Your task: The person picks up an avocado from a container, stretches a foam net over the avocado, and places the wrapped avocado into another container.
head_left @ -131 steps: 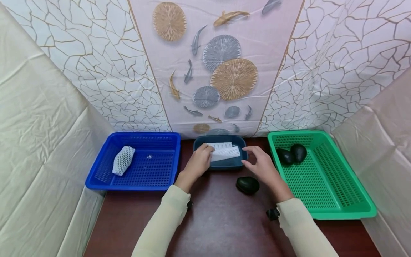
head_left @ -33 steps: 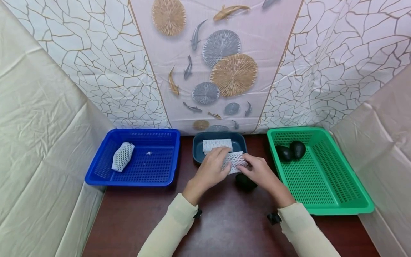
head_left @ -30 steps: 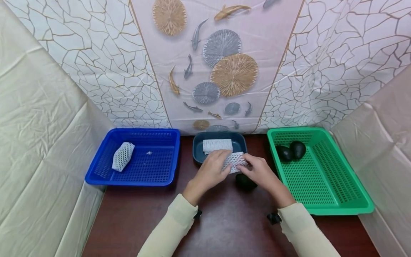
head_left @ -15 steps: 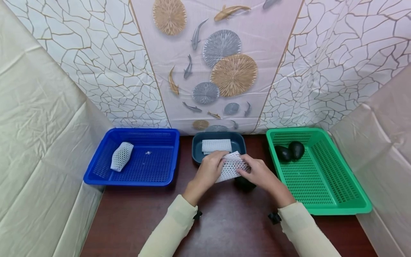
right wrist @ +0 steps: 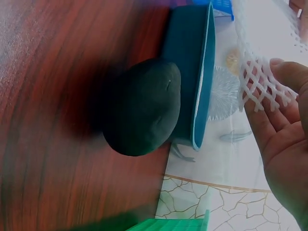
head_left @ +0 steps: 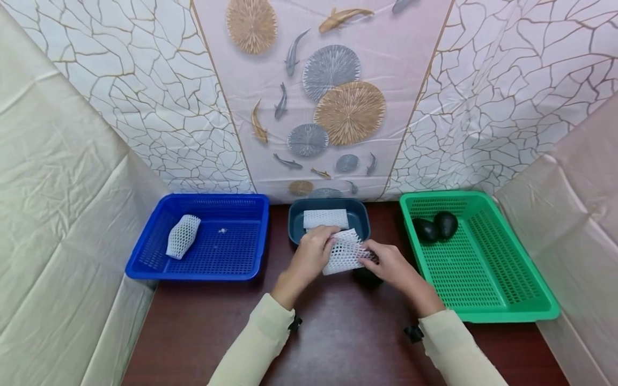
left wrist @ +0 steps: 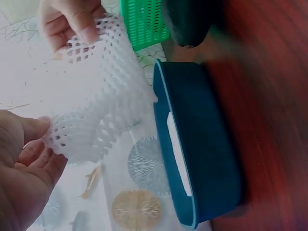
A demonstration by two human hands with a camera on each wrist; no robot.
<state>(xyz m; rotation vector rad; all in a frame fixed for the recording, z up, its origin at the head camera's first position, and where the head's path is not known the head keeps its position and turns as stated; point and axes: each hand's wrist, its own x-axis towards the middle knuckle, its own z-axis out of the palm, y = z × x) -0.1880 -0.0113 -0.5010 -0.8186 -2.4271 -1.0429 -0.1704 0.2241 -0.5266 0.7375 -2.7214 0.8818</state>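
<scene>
Between both hands a white foam net sleeve (head_left: 344, 253) is stretched above the table, in front of the small dark teal tray (head_left: 358, 214). My left hand (head_left: 311, 254) pinches its left end with thumb and fingers. The right hand (head_left: 392, 266) pinches the opposite end, where the mesh spreads apart in the right wrist view. A dark avocado (right wrist: 144, 107) lies on the table below the right hand, partly hidden in the head view. Another flat foam net sleeve (head_left: 325, 219) lies in the tray.
On the left stands a blue basket (head_left: 197, 275) holding a net-wrapped item (head_left: 184, 236). The green basket (head_left: 512, 316) on the right holds two avocados (head_left: 446, 225). A patterned cloth wall (head_left: 333, 177) closes off the back of the brown table (head_left: 333, 332).
Both hands have lifted one net sleeve out of the tray and brought it nearer. Over the last second the sleeve has turned and its right end has been pulled wider.
</scene>
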